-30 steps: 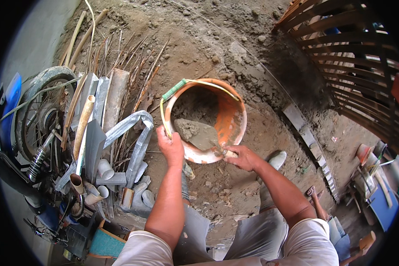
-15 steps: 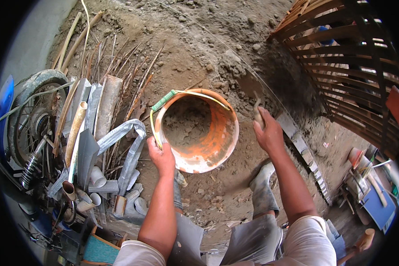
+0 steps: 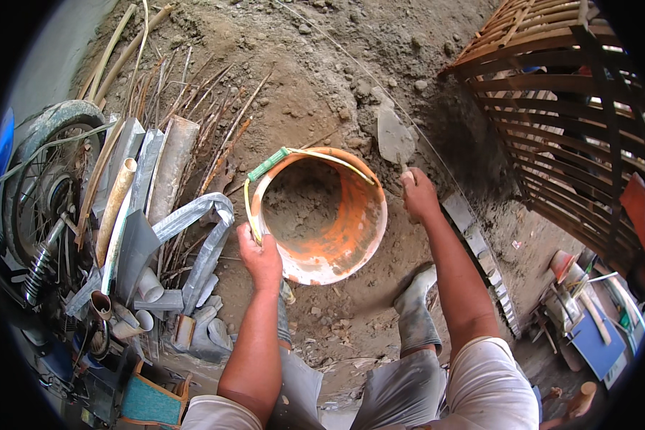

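Note:
An orange bucket (image 3: 365,244), its rim smeared pale, stands on the dirt in front of me with grey mortar (image 3: 301,203) inside. Its yellow wire handle with a green grip (image 3: 268,164) leans over the far left of the rim. My left hand (image 3: 260,259) is closed on the near left rim, where the handle comes down. To the right of the bucket, my right hand (image 3: 419,193) is wrapped round the handle of a trowel (image 3: 394,135). The trowel's grey blade points away from me, over the soil beside a stretched string.
Metal channels, pipes and sticks (image 3: 172,168) crowd the left, beside a motorcycle wheel (image 3: 50,183). A slatted bamboo frame (image 3: 552,107) rises at the far right. Nearer lies a row of grey blocks (image 3: 473,226) along the string (image 3: 351,57). My boot (image 3: 414,312) is close to the bucket.
My right hand has turned the trowel, so its blade now shows flat and pale beyond the hand. The left hand stays on the bucket rim. The view has shifted slightly.

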`<state>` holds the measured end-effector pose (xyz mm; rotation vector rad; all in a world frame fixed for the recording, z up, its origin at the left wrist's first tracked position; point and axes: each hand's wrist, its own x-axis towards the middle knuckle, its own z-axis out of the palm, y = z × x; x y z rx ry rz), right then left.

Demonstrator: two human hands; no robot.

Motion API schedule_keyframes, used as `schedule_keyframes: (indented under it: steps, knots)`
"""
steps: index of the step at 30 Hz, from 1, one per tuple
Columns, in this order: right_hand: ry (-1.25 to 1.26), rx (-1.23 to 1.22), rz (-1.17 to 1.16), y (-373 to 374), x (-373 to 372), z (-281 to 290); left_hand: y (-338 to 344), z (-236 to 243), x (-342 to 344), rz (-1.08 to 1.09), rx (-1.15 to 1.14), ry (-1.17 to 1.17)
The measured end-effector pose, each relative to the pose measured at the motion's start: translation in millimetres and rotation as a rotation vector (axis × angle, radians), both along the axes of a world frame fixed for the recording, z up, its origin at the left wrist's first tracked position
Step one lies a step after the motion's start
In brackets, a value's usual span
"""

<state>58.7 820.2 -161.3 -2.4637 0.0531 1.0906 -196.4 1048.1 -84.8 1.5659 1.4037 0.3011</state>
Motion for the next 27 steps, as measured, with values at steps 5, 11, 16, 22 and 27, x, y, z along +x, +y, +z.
schedule_keyframes:
  steps: [5, 11, 16, 22, 27]
  knots:
    - [0.229, 0.256, -0.261, 12, 24, -34, -1, 0, 6, -0.018, 0.003, 0.002]
    - [0.232, 0.08, -0.059, 31, 25, -36, -2, -2, 2, 0.007, -0.01, -0.027]
    - [-0.003, -0.028, 0.094, 33, 26, -25, 0, 6, 5, -0.039, 0.014, 0.073]
    - [0.018, -0.042, 0.13, 46, 47, -43, -6, 1, 12, -0.055, 0.058, 0.04]
    - [0.016, -0.129, 0.267, 1, 4, 41, 2, 6, 10, -0.076, 0.061, 0.098]
